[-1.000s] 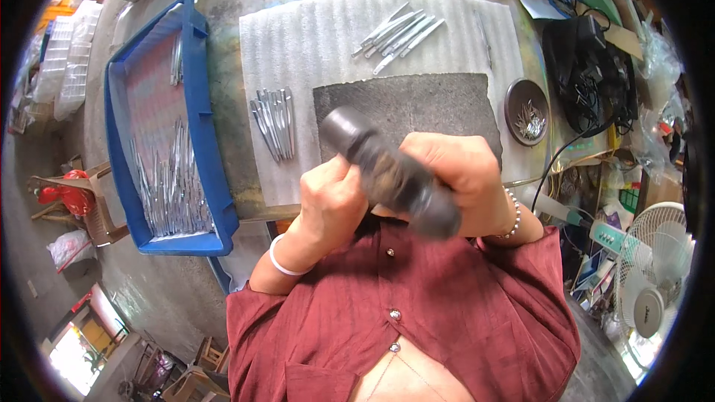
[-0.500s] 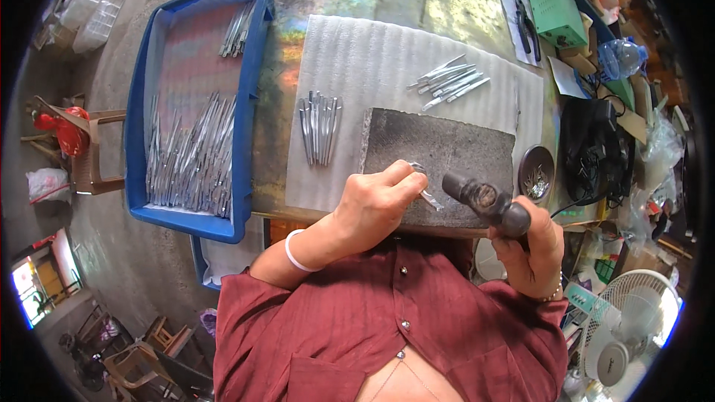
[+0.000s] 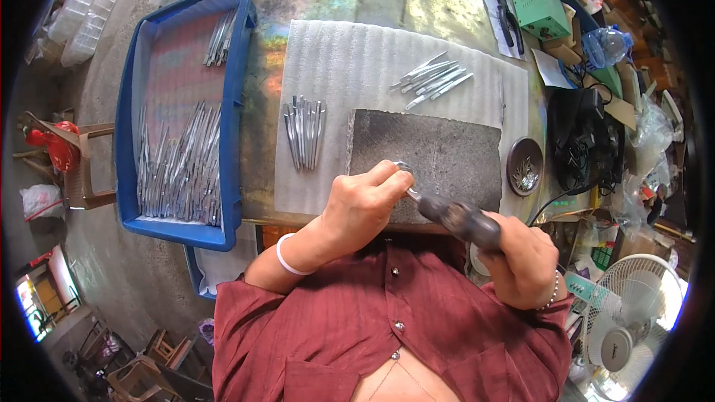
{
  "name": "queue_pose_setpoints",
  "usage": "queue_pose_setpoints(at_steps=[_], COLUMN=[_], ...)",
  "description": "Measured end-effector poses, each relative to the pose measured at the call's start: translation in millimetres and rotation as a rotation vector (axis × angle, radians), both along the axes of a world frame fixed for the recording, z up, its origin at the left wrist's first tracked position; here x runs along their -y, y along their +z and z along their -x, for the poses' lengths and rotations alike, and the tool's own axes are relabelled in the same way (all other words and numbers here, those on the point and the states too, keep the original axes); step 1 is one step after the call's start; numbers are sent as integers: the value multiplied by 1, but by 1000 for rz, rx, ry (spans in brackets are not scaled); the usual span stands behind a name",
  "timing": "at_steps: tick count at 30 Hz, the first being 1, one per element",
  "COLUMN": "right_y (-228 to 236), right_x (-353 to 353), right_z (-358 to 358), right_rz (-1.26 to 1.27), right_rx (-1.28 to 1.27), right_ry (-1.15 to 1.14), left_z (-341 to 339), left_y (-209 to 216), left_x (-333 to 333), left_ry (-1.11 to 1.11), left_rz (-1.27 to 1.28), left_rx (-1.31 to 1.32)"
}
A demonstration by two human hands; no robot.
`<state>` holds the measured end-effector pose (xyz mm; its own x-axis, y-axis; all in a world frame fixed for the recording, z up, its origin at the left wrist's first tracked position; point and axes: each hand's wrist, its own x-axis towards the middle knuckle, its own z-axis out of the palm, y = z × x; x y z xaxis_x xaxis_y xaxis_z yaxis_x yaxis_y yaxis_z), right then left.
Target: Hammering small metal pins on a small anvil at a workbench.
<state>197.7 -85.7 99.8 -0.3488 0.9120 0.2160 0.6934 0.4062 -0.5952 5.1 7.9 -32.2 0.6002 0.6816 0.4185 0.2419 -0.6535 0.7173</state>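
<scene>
My left hand (image 3: 361,201) is closed, pinching a slim silvery metal piece (image 3: 412,193) over the near part of a dark grey stone slab (image 3: 439,145). Most of that piece is hidden by my fingers and by the hammer. My right hand (image 3: 525,260) grips a dark-headed hammer (image 3: 463,222); its handle is hidden behind the head and my fingers. The hammer head is beside my left fingertips, over the end of the metal piece; whether they touch I cannot tell. Similar metal pieces (image 3: 304,134) lie in a row left of the slab, and a looser group (image 3: 432,80) lies beyond it.
White foam sheet (image 3: 335,52) covers the table under the slab. At left stands a blue tray (image 3: 237,126) holding many silvery pieces (image 3: 179,167). On the right are a round dish (image 3: 525,167) of small metal bits, pliers (image 3: 509,24), a green box (image 3: 538,4) and a fan (image 3: 633,320).
The hammer has swung left and down onto the end of the metal piece, with my right hand turning. My left hand keeps its pinch. The whole view has shifted slightly.
</scene>
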Motion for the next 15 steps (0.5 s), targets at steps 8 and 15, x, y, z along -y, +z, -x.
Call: queue_pose_setpoints(at_steps=[8, 15], right_y=[12, -16], right_x=[-11, -7], right_z=[-4, -12], right_rz=[62, 46], right_rx=[173, -37], right_ry=[-37, -345], left_z=[1, 20], left_y=[1, 34], left_x=[-4, -7], left_ry=[-3, -88], left_rz=[-6, 1153], left_rx=[-14, 612])
